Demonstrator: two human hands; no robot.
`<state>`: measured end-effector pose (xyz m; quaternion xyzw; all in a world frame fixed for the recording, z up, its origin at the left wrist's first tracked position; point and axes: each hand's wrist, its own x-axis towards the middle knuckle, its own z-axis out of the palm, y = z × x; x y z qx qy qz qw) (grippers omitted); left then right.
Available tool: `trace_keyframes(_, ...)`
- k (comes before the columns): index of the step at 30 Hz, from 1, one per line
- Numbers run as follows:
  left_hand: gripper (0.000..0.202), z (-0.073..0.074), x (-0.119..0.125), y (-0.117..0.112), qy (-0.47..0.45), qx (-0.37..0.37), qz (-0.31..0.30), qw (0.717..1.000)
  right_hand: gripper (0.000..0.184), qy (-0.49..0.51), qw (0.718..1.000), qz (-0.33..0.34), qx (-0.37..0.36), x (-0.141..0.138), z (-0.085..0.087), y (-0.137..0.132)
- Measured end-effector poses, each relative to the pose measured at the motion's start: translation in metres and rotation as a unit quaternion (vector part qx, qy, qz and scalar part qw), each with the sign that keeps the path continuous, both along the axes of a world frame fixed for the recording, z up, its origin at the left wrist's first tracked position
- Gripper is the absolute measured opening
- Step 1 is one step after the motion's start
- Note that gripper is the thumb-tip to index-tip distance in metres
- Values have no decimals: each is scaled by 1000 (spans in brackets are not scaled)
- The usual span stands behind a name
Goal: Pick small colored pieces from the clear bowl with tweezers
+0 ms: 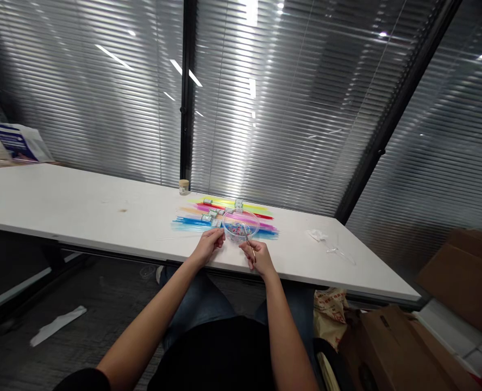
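Gripping a pair of scissors (247,237), the person's right hand (261,257) sat just below the centre of the frame, fingers closed about the handles. The scissors' long axis ran steeply up the frame with a slight lean to the left; the handle loops lay at the lower end, and the blades pointed up toward the clear bowl (258,225), their tips over it as seen from above. Small multicoloured pieces (237,230) lay inside the bowl. The left hand (208,247), at the bowl's lower left, had its fingers curled in and the fingertips drawn together; whether it pinched something thin could not be told.

Behind and to either side of the bowl, blue sticks (186,222), red sticks (267,216) and yellow sticks (260,208) lay on the white surface (81,203), their long axes running across the frame and dipping a little to the right. Small pale labels (206,218) sat among them. A lidded jar (183,188) stood upright above their left end, and a crumpled white wrapper (316,235) lay well apart, right of centre.
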<state>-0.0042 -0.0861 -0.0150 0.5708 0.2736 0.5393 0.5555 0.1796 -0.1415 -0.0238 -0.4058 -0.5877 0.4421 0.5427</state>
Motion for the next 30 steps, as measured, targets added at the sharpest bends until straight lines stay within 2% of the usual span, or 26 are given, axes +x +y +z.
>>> trace_keyframes(10, 37, 0, -1, 0, 10, 13, -2, 1000, 39, -13, 1000, -6, 16, -1, 1, -1)
trace_keyframes(15, 37, 4, 1, -4, -8, -11, 4, 1000, 40, -28, 999, -21, 27, -2, 2, -2)
trace_keyframes(21, 38, 8, 3, -7, -39, -36, 21, 998, 49, 24, 1000, -17, -5, -3, 4, -2)
trace_keyframes(30, 35, 4, 2, -5, -19, -15, 13, 1000, 48, 16, 1000, 3, -5, 0, 2, -2)
